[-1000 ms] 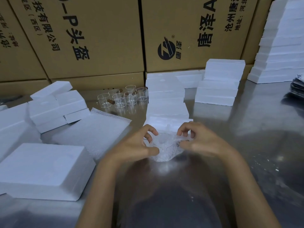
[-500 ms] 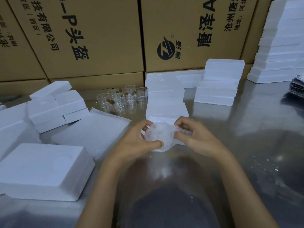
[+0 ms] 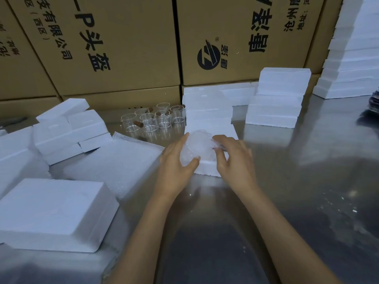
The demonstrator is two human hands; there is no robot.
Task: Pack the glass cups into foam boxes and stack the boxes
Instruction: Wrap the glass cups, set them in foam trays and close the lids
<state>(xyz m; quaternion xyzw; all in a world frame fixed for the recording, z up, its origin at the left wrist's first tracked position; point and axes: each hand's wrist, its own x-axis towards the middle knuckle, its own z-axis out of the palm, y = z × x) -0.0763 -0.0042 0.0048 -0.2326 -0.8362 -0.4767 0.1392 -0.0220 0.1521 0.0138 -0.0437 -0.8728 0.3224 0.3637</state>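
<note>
At centre frame, the left hand [image 3: 176, 160] and right hand [image 3: 233, 160] hold a bubble-wrapped bundle [image 3: 196, 147] between them, the left thumb curled under its near side and the right fingers [image 3: 220, 140] curved over its far side. The bundle sits over an open foam box [image 3: 209, 168] on the steel bench [image 3: 287, 201]; whether it touches the box cannot be told, and the wrap hides its contents.

Just behind the hands, a low stack of foam pieces [image 3: 207, 111] rises toward the cardboard cartons [image 3: 123, 48] that fill the upper frame. Left of that stack stands a cluster of bare glass cups [image 3: 153, 121], some with brown handles. A second foam stack [image 3: 276, 99] stands at upper right of centre, and a taller one [image 3: 352, 58] is cut off by the right edge.

A bubble-wrap sheet [image 3: 114, 167] lies at left of centre, with a jumbled heap of foam halves [image 3: 65, 130] beyond it. A large foam box [image 3: 55, 214] occupies the lower left. A dark object [image 3: 372, 111] at the right edge is cut off and cannot be identified. White crumbs fleck the bench at lower right.
</note>
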